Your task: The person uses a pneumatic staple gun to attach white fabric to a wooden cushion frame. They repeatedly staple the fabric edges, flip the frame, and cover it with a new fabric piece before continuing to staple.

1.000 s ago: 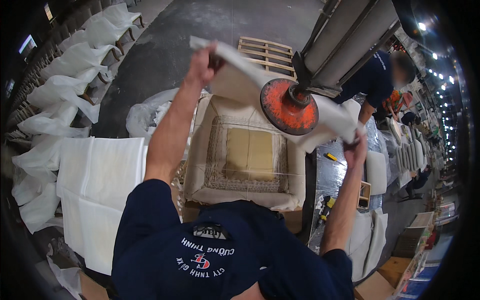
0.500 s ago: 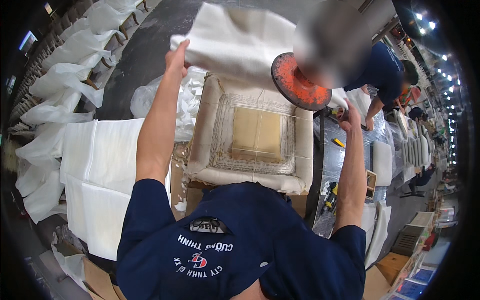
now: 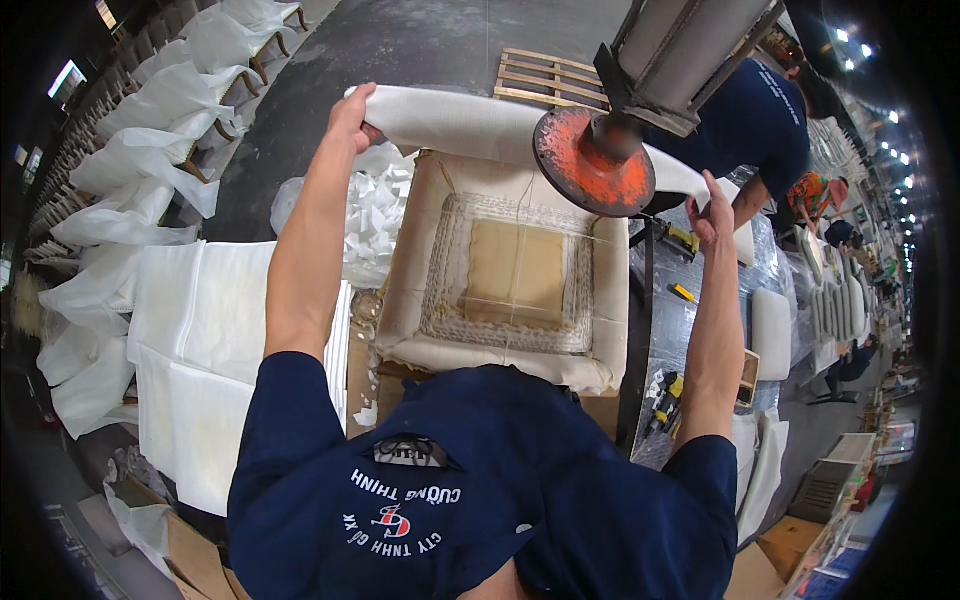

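A white fabric sheet (image 3: 455,122) is stretched between my two hands beyond a square, cloth-padded form (image 3: 402,290). My left hand (image 3: 352,122) pinches the sheet's left corner, and my right hand (image 3: 712,212) is closed on its right end. Taped layers surround a tan panel (image 3: 515,270) in the middle of the form, with strings crossing over it. Above the form's far right part hangs a round orange press plate (image 3: 592,165) on a metal column; it hides part of the sheet.
White fabric sheets (image 3: 200,400) are stacked at left, beside a heap of white scraps (image 3: 378,220). Tools (image 3: 662,405) and a yellow cutter (image 3: 683,292) lie on the right-hand table (image 3: 680,335). A co-worker (image 3: 740,125) bends close by at far right. A wooden pallet (image 3: 550,78) lies beyond.
The sheet, raised broad and high before, has dropped into a narrow sagging band at the form's far edge. My right hand has shifted slightly right. The pallet now shows behind.
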Demonstrator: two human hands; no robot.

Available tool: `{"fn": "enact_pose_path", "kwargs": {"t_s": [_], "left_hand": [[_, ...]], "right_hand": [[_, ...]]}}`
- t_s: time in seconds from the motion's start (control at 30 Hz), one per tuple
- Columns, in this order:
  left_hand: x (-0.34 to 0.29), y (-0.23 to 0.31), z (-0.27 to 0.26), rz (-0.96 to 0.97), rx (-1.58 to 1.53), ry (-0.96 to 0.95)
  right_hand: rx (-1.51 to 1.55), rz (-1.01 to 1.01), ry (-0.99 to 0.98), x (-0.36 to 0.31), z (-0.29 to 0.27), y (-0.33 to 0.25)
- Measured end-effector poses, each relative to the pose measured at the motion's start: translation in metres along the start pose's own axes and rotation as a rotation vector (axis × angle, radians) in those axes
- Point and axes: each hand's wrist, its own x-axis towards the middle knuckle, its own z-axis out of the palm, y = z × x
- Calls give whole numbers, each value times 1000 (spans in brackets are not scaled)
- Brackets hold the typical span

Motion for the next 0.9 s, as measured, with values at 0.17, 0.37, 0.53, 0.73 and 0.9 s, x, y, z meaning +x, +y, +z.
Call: {"fn": "enact_pose_path", "kwargs": {"t_s": [0.17, 0.37, 0.53, 0.73, 0.9], "left_hand": [[0, -37, -36, 27, 149, 18], [-60, -167, -104, -108, 248, -94], [-62, -177, -119, -70, 324, -14], [-64, -95, -65, 8, 282, -16], [-33, -5, 1, 76, 250, -51]], "right_hand": [[-119, -39, -201, -24, -23, 8], [-136, 81, -19, -78, -132, 84], [-175, 253, -36, -80, -136, 105], [-138, 112, -7, -70, -79, 44], [-35, -72, -136, -18, -45, -29]]}}
